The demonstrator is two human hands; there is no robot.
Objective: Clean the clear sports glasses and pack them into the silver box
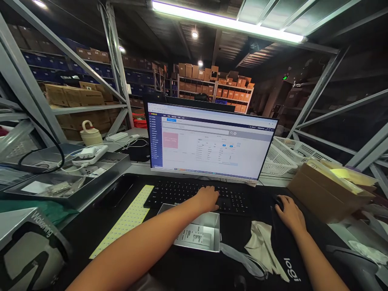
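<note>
A wide monitor stands at the back of a dark desk, its lit screen facing the person. Directly in front of it lies a black keyboard, its long axis running left to right, parallel to the screen. The left hand rests flat on the keys right of the keyboard's centre, fingers spread loosely and holding nothing. Well to the right, off the keyboard's end, the right hand cups over what seems to be a dark mouse, mostly hidden, on a black mouse pad. Between the forearms sit a small open metal tray and a crumpled cloth.
</note>
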